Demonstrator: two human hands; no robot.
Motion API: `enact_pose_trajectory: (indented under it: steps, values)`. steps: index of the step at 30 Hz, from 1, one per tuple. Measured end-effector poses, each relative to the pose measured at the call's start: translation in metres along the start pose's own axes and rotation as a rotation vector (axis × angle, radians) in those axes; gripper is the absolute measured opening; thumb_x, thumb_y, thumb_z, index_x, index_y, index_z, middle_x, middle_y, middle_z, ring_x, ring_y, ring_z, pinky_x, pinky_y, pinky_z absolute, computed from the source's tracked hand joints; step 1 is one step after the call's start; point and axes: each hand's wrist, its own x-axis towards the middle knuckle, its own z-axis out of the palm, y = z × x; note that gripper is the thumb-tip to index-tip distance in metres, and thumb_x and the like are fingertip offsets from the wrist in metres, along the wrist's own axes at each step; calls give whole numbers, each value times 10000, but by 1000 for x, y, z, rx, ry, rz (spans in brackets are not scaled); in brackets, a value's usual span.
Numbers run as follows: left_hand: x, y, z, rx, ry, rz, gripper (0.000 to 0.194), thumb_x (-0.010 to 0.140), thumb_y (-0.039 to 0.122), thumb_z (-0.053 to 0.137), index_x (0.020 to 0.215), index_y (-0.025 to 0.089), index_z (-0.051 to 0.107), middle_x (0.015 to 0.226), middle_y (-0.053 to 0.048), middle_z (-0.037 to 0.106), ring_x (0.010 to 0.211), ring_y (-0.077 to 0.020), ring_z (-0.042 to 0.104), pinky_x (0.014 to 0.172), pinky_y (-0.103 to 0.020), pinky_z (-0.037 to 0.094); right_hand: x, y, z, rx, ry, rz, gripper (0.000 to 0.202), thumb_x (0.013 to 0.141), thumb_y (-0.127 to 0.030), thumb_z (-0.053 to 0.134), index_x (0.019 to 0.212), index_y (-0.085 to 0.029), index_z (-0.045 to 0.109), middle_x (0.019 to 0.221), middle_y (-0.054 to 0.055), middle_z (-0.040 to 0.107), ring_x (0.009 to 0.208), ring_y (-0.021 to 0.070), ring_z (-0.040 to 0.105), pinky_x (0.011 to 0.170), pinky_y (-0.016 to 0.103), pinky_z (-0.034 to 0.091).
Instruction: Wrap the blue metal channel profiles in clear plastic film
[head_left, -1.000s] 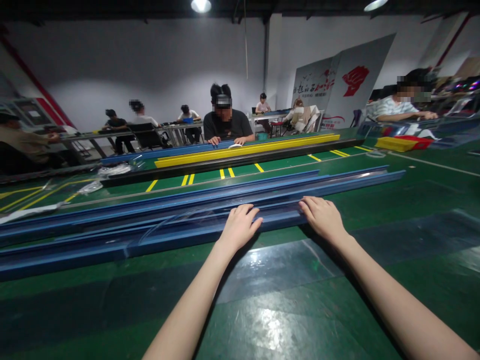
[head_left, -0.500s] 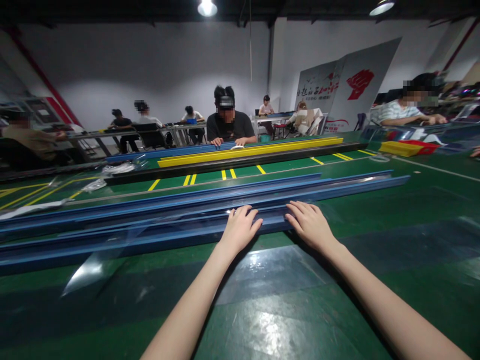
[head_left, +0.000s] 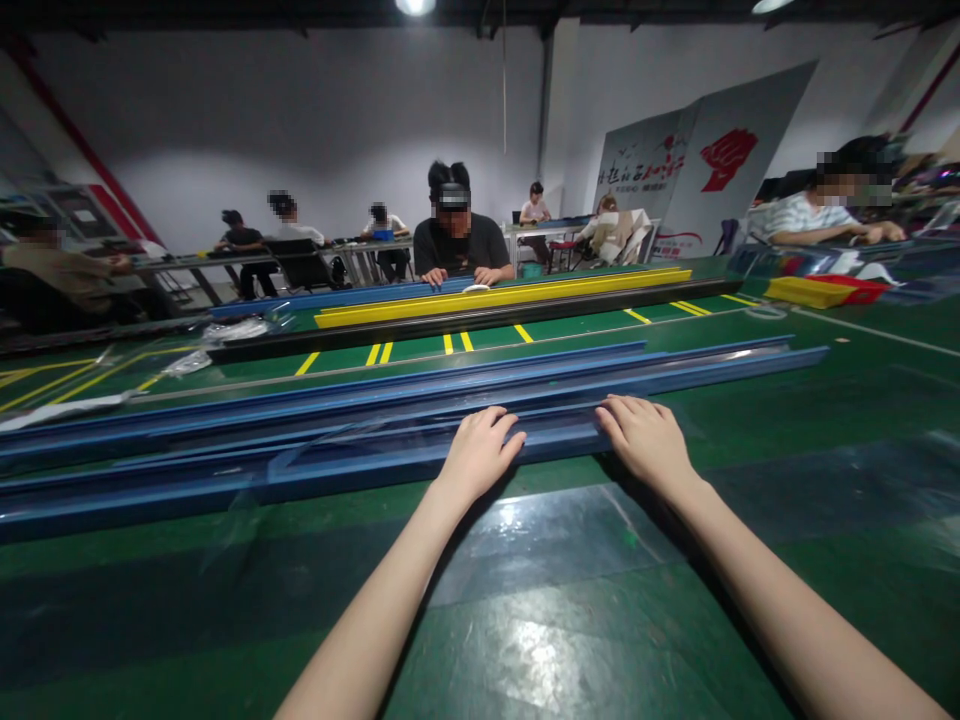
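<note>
Both hands rest on the near blue channel strip (head_left: 375, 474), a long trough-shaped profile lying across the green table. My left hand (head_left: 480, 452) lies over its rim, fingers stretched forward and thumb apart. Farther right along the same strip, my right hand (head_left: 651, 440) is laid with fingers extended over the edge; some fingertips are hidden. A clear plastic film (head_left: 240, 515) slants across the strip left of my hands and seems to run into the trough. Below my hands, a flat clear sheet (head_left: 540, 540) lies on the table.
Another blue channel strip (head_left: 247, 408) lies just behind. Beyond it are a black strip (head_left: 405, 333) and a yellow strip (head_left: 502, 298). A co-worker (head_left: 459, 235) sits opposite, hands on the far strips. A yellow tray (head_left: 806, 292) and crumpled clear wrap (head_left: 236, 330) lie on the table.
My right hand has slid right along the blue strip, widening the gap between my hands. My left hand stays nearly in place. The clear film at left sits lower and closer to the strip.
</note>
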Motion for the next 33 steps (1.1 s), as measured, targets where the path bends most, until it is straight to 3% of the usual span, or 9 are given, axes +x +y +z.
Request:
enact_pose_trajectory:
  steps: [8, 13, 17, 26, 33]
  values:
    - [0, -5, -3, 33, 0, -36, 331, 896, 352, 374, 1111, 185, 562, 1195, -69, 547, 1131, -195, 468, 959, -363, 341, 0, 3, -1, -82, 19, 68, 374, 905, -374, 294, 875, -171, 607, 969, 76, 663, 929, 210, 557, 802, 327, 310]
    - [0, -5, -1, 55, -2, -44, 339, 895, 365, 372, 1122, 190, 554, 1178, -62, 557, 1114, -195, 477, 937, -347, 352, -2, -4, 2, -60, 64, 8, 399, 905, -384, 295, 971, -151, 612, 1093, 95, 621, 1010, 219, 524, 847, 339, 302]
    - [-1, -1, 2, 61, -9, -38, 356, 894, 373, 371, 1149, 189, 539, 1201, -66, 545, 1134, -200, 460, 945, -350, 342, -3, -16, 0, 24, 30, -104, 395, 910, -371, 293, 1084, -168, 583, 1121, 73, 614, 1045, 204, 505, 872, 335, 299]
    - [0, 0, 1, 75, -16, -31, 365, 897, 374, 366, 1134, 174, 558, 1242, -78, 524, 1161, -203, 441, 965, -348, 328, -4, -15, 3, 61, -13, -140, 415, 908, -379, 281, 1085, -170, 592, 1142, 81, 603, 1052, 217, 493, 850, 350, 332]
    - [-2, 4, -1, 66, -3, 21, 356, 899, 360, 365, 1138, 173, 551, 1230, -64, 538, 1136, -195, 457, 946, -340, 344, -11, -40, 0, 101, -21, -299, 443, 908, -378, 282, 1188, -145, 535, 1240, 95, 538, 1124, 225, 441, 901, 359, 325]
